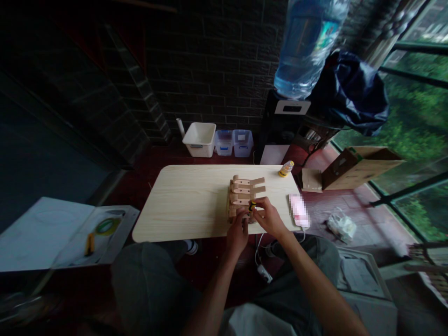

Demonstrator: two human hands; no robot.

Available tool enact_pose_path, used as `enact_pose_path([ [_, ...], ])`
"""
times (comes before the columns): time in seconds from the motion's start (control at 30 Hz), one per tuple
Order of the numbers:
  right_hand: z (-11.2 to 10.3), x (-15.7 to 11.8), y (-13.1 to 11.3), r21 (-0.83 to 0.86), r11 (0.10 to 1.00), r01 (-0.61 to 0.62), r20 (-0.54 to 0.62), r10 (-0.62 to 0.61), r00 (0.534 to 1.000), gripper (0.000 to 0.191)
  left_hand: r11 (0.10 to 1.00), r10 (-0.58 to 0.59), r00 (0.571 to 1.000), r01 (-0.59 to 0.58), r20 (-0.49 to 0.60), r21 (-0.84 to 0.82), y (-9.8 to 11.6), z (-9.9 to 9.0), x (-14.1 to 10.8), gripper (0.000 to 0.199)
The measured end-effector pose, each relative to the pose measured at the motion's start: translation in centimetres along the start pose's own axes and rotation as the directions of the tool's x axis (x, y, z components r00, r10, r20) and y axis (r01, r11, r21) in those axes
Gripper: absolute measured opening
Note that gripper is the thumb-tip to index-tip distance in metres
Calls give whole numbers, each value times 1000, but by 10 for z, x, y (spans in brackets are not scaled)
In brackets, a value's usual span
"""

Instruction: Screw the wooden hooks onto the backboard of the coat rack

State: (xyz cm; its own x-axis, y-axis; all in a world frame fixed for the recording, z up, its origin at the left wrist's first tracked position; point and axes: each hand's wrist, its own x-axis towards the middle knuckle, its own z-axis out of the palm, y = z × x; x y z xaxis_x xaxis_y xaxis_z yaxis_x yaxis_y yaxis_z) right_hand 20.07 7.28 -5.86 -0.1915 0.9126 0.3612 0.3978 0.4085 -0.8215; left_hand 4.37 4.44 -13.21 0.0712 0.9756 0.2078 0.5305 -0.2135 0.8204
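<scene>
A wooden assembly (241, 190) with several parallel slats and rounded ends lies on the pale table (189, 200), right of its middle. My right hand (269, 217) is closed on a small yellow-and-black tool (252, 205) over the assembly's near right part. Close beside it, my left hand (238, 232) rests at the near edge of the assembly, its fingers drawn together near the tool's lower end. What those left fingers hold, if anything, is too small to make out.
A yellow-based bottle (286, 169) stands at the table's back right corner, and a pink phone-like item (299, 210) lies at the right edge with a white cable. Plastic bins (199, 140), a water dispenser (280, 126) and a cardboard box (357, 168) are beyond the table.
</scene>
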Motion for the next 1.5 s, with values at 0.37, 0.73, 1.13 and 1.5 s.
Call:
enact_pose_path([
  [0.37,9,1,10,10,999,-43,-82,44,996,28,1000,7,1000,-7,0,0,0,0,-1,37],
  [0.73,9,-3,10,110,991,-71,-30,75,997,28,1000,5,1000,-5,-15,-13,-7,5,-1,37],
  [1.13,4,-2,4,90,995,-39,-23,42,999,30,1000,-8,1000,8,-10,-20,-6,4,-2,37],
  [1.5,7,0,11,93,992,-90,-53,95,994,29,1000,2,999,-2,-36,-15,-1,2,-3,37],
])
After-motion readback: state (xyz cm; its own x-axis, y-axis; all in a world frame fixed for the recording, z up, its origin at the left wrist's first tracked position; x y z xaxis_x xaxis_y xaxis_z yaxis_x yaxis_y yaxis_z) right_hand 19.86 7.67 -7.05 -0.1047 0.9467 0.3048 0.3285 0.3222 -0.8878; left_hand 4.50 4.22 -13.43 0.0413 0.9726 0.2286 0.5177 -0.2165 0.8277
